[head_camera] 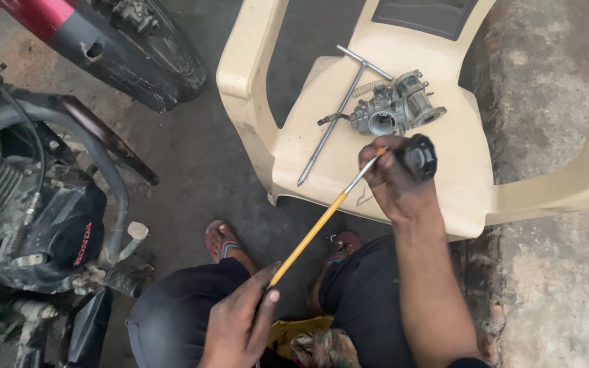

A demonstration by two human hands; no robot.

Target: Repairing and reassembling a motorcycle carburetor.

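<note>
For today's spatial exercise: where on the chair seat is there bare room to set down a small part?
On the chair seat: free right of the carburettor, and at the front-left corner below the T-handle wrench. The middle is crowded by the right hand with the black knob.

We see one label only, red letters [87, 244] on the black side cover [69, 228] of the motorcycle at the left, low in the picture, no boxes, no bags with print, no signs, no screens

One carburetor [395, 109], one T-wrench [341, 109], perhaps.
</note>
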